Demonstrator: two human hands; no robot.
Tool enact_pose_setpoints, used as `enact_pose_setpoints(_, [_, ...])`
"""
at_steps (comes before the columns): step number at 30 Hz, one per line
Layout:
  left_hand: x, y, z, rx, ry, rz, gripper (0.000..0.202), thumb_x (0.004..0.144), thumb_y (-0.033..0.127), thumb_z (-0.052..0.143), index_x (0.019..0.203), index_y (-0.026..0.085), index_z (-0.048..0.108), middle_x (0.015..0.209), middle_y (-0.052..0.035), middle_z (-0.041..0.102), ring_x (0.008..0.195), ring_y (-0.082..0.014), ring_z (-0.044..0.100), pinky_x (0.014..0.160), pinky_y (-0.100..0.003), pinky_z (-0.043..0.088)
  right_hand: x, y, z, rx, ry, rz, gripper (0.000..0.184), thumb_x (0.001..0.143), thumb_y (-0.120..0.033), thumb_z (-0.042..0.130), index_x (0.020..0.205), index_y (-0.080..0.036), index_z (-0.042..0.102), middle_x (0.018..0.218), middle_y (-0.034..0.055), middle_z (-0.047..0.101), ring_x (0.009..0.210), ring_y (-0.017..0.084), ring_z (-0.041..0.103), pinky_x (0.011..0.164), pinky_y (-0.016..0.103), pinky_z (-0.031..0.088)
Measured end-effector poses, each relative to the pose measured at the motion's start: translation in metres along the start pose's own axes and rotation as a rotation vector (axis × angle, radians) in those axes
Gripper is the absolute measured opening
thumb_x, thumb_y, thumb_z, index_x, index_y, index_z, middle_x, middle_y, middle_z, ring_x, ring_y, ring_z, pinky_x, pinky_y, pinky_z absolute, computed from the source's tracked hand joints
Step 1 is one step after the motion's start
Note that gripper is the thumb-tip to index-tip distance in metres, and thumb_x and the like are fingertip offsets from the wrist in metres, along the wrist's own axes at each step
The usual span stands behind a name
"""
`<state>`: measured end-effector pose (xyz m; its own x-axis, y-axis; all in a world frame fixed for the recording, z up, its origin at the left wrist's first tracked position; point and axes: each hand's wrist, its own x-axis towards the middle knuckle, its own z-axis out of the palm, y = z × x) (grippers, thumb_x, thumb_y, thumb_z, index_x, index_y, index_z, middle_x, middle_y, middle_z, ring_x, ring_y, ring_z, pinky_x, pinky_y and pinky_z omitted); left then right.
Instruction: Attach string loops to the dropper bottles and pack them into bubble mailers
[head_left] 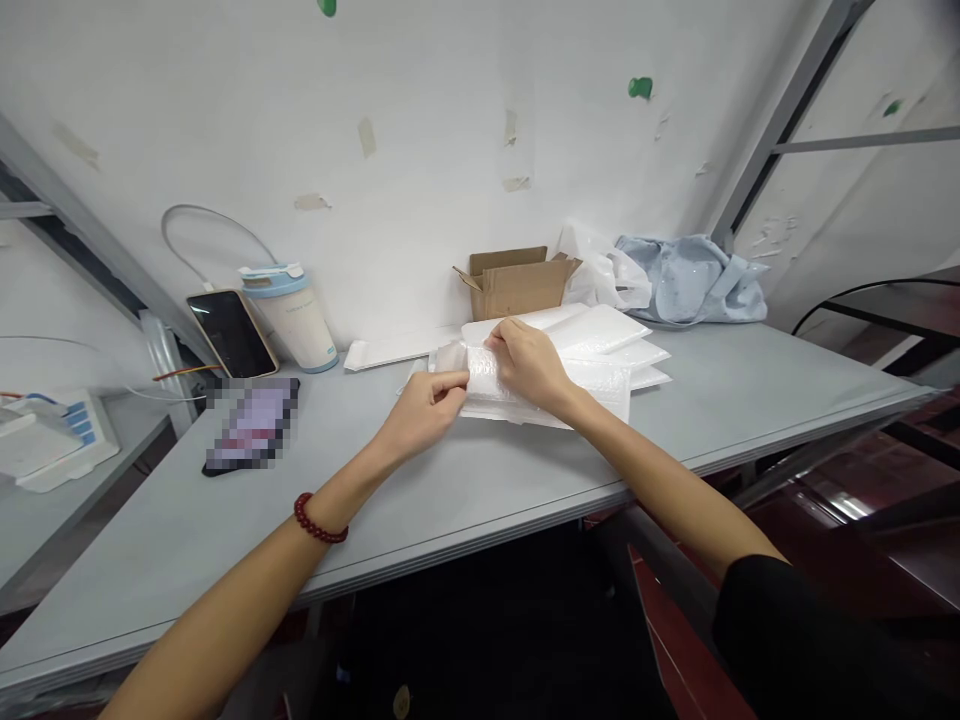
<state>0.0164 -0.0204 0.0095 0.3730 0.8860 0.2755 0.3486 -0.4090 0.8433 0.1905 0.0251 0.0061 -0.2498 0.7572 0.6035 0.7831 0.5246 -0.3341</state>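
Note:
A white padded mailer (592,388) lies on top of other mailers, its flap end toward the left. My left hand (427,408) is closed, thumb against forefinger, at that left end and grips its edge. Closed too, my right hand (529,362) pinches the same mailer near its upper left part; the fingertips are partly hidden. Behind it several more white mailers (600,328) are fanned out, their corners pointing right. A flat white piece (390,350) lies to the left of the pile.
An open cardboard box (525,285), a white plastic bag (600,268) and a light blue cloth bag (686,280) stand along the wall. At the left are a phone (234,330) on a cable, a tumbler (294,318) and a blurred purple item (255,425). The grey table's (480,480) front edge runs below my forearms.

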Motion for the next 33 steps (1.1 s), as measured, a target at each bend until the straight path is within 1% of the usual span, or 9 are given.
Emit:
enact_pose_setpoints(3, [0.001,0.002,-0.002,-0.230,-0.168,-0.088,0.021,0.077,0.019,0.048,0.073,0.015,0.068,0.066,-0.0042,0.065,0.070,-0.0181,0.062,0.064,-0.030,0.049,-0.002,-0.004,0.002,-0.043,-0.001,0.008,0.015,0.089,-0.015,0.037,0.078,-0.019,0.045,0.085,0.0078,0.059,0.073,0.020,0.053,0.063,0.030,0.033])
enact_pose_setpoints(5, [0.003,0.004,-0.004,-0.357,-0.151,-0.098,0.021,0.078,0.023,0.051,0.081,0.012,0.069,0.075,-0.0081,0.068,0.075,-0.0196,0.063,0.071,-0.034,0.051,-0.001,-0.003,0.001,-0.037,0.026,0.005,0.015,0.089,-0.016,0.036,0.077,-0.019,0.045,0.084,0.0080,0.059,0.074,0.020,0.052,0.063,0.030,0.033])
enact_pose_setpoints(11, [0.005,0.003,-0.014,-0.139,0.521,0.081,0.042,0.072,0.034,0.071,0.108,0.015,0.060,0.110,-0.0106,0.065,0.104,-0.0225,0.061,0.088,-0.034,0.050,0.006,0.011,-0.017,0.050,0.190,0.133,0.015,0.089,-0.017,0.035,0.076,-0.020,0.041,0.071,0.0045,0.055,0.062,0.017,0.046,0.060,0.029,0.030])
enact_pose_setpoints(13, [0.006,0.001,-0.013,-0.128,0.412,0.001,0.054,0.072,0.039,0.071,0.118,0.016,0.055,0.115,-0.0119,0.064,0.106,-0.0234,0.061,0.088,-0.035,0.050,0.007,0.013,-0.022,0.065,0.224,0.182,0.014,0.089,-0.018,0.035,0.076,-0.021,0.040,0.067,0.0030,0.053,0.057,0.016,0.042,0.058,0.029,0.028])
enact_pose_setpoints(15, [0.007,-0.001,-0.008,-0.214,0.152,-0.122,0.053,0.077,0.045,0.066,0.119,0.015,0.055,0.108,-0.0133,0.068,0.096,-0.0233,0.066,0.083,-0.036,0.053,0.006,0.012,-0.023,0.076,0.233,0.198,0.015,0.090,-0.019,0.036,0.075,-0.021,0.039,0.065,0.0023,0.051,0.055,0.015,0.040,0.058,0.028,0.028])
enact_pose_setpoints(18, [0.006,-0.001,0.000,-0.313,-0.080,-0.175,0.039,0.081,0.046,0.060,0.096,0.011,0.066,0.089,-0.0140,0.072,0.080,-0.0227,0.069,0.072,-0.033,0.056,0.003,0.006,-0.021,0.119,0.169,0.168,0.015,0.090,-0.020,0.037,0.075,-0.021,0.039,0.066,0.0027,0.052,0.057,0.015,0.043,0.058,0.028,0.029])
enact_pose_setpoints(24, [0.010,-0.008,-0.017,-0.083,0.237,-0.070,0.037,0.081,0.038,0.060,0.056,0.011,0.062,0.050,-0.0053,0.062,0.046,-0.0155,0.059,0.048,-0.027,0.049,-0.002,-0.002,-0.025,0.404,-0.107,0.095,0.021,0.091,-0.037,0.044,0.081,-0.019,0.048,0.058,-0.0031,0.047,0.053,0.011,0.042,0.053,0.025,0.029])
enact_pose_setpoints(28, [0.013,-0.015,-0.029,0.003,0.273,0.063,0.028,0.082,0.038,0.059,0.072,0.013,0.069,0.065,-0.0020,0.067,0.061,-0.0150,0.061,0.056,-0.025,0.049,-0.004,-0.003,-0.026,0.691,-0.316,0.165,0.029,0.084,-0.046,0.056,0.092,-0.019,0.051,0.063,-0.0039,0.049,0.053,0.009,0.043,0.048,0.022,0.029])
enact_pose_setpoints(33, [0.013,-0.012,-0.031,-0.181,0.194,0.007,0.028,0.075,0.036,0.068,0.097,0.019,0.073,0.084,-0.0028,0.070,0.073,-0.0159,0.062,0.062,-0.026,0.051,-0.005,-0.004,-0.019,0.936,-0.343,0.132,0.028,0.082,-0.038,0.060,0.104,-0.023,0.050,0.071,-0.0038,0.055,0.057,0.010,0.050,0.049,0.022,0.036])
